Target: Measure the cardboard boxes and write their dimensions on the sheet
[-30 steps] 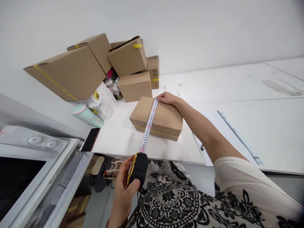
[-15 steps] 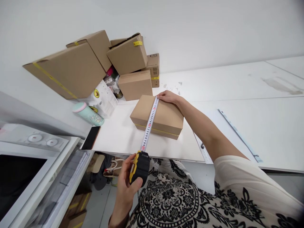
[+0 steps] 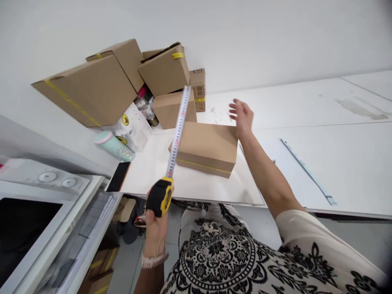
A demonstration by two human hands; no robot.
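White table [image 3: 352, 163], hands [image 3: 244, 118] well apart

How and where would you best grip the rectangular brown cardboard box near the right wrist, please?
Probably by both short ends of the box, from left and right: it lies flat on the white table, its long side facing the camera. The white tape blade partly hides its left edge.

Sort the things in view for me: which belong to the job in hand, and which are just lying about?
In the job, judging by the hands:
- tape measure, blade out, in the left hand
- closed cardboard box, the right hand raised near its corner

Apparently just lying about:
- boxes piled behind
- bottle
- phone
- paper
- avocado-print carton
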